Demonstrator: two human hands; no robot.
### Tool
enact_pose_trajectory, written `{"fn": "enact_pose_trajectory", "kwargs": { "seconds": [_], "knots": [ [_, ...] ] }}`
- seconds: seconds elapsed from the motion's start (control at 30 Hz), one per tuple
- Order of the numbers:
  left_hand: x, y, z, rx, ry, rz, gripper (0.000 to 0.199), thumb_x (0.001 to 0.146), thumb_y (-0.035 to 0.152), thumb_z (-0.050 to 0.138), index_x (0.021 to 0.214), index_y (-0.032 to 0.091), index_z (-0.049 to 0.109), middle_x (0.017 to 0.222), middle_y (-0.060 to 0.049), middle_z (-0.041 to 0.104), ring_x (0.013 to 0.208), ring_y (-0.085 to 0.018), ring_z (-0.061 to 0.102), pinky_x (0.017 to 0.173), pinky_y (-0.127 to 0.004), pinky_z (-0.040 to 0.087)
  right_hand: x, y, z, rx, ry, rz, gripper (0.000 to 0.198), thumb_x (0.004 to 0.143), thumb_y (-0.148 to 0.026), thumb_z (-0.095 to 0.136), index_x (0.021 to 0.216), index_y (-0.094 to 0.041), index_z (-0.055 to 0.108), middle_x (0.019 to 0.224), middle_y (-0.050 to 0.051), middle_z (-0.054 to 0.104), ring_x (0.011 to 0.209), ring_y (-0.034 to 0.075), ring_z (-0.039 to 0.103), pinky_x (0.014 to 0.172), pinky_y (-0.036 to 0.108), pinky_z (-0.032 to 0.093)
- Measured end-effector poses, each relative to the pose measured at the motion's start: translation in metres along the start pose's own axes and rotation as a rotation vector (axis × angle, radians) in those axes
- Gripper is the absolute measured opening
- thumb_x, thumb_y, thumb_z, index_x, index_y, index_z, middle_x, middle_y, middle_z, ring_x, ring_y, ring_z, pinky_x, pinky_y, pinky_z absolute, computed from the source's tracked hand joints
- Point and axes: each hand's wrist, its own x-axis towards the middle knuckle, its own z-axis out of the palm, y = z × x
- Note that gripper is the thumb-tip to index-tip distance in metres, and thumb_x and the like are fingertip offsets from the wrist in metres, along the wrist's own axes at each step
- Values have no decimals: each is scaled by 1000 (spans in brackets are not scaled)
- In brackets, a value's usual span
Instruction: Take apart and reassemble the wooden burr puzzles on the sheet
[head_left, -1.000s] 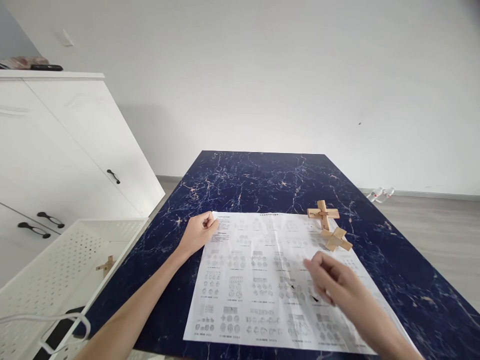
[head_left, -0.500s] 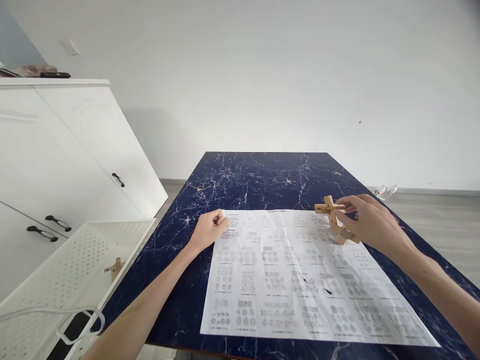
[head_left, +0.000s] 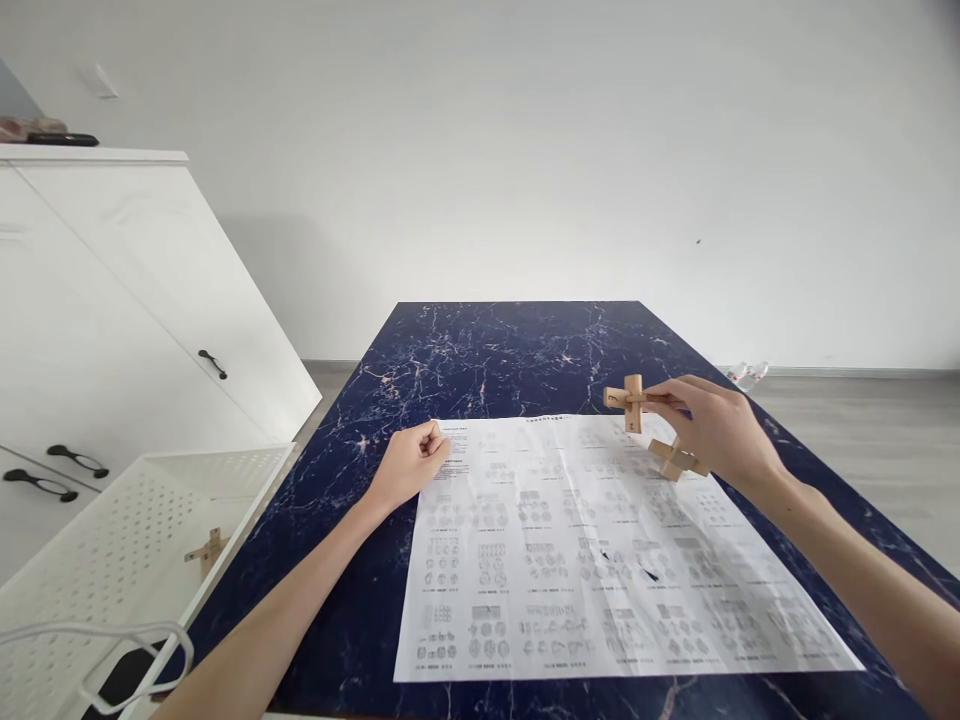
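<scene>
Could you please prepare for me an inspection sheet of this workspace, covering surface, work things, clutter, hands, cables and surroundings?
Surface: dark blue marbled table, bearing a creased printed sheet.
Work things: wooden cross in the right hand; second wooden piece by the sheet's far right edge.
Clutter: white perforated bin left of the table, with a cross-shaped block inside.
Hands: left hand loosely closed at the sheet's far left corner; right hand pinching the wooden cross.
Cables: white cable looped across the bin's near end.
Surroundings: white cabinet, pale wall.
</scene>
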Motion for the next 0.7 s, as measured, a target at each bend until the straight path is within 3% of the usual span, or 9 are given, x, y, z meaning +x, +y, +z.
{"fn": "enact_pose_trajectory", "kwargs": {
  "seconds": [0.13, 0.27, 0.4, 0.47, 0.57, 0.7],
  "knots": [
    [-5, 5, 3, 38, -1, 37, 39, 93, 37, 56, 68, 23, 30, 62, 6, 35, 58, -12, 32, 59, -28, 27, -5, -48, 1, 315, 42, 3, 33, 100, -55, 66, 102, -25, 80, 109, 10, 84, 99, 32, 81, 86, 43, 63],
    [-14, 11, 7, 80, -33, 85, 34, 98, 40, 58, 73, 23, 43, 66, 5, 48, 61, -14, 44, 63, -29, 35, -10, -92, 19, 673, -101, 70, 37, 96, -58, 76, 108, -23, 81, 109, 12, 85, 104, 33, 82, 90, 46, 67],
    [-19, 16, 9, 85, -36, 191, 22, 92, 38, 70, 98, 24, 55, 98, -3, 65, 88, -21, 61, 80, -35, 49, -12, -116, 54, 915, -230, 73, 42, 93, -62, 78, 109, -23, 80, 115, 13, 85, 108, 32, 81, 95, 48, 67],
    [-21, 18, 10, 18, -47, 237, 49, 82, 37, 81, 121, 25, 54, 120, -8, 64, 107, -27, 63, 93, -41, 53, -13, -123, 71, 1009, -251, 92, 41, 92, -62, 79, 105, -24, 79, 111, 12, 85, 105, 31, 82, 94, 48, 67],
    [-22, 19, 12, -101, -77, 245, 90, 76, 43, 91, 150, 29, 41, 149, -15, 53, 134, -34, 57, 110, -51, 51, -18, -129, 89, 1140, -298, 111, 36, 91, -58, 83, 103, -24, 79, 110, 10, 85, 101, 29, 82, 94, 47, 67],
    [-21, 22, 14, -178, -185, 150, 98, 77, 50, 94, 158, 34, 40, 159, -14, 52, 144, -38, 55, 119, -57, 48, -25, -131, 95, 1155, -378, 87, 32, 95, -54, 80, 107, -25, 80, 108, 10, 85, 100, 28, 81, 93, 46, 65]
  ]
}}
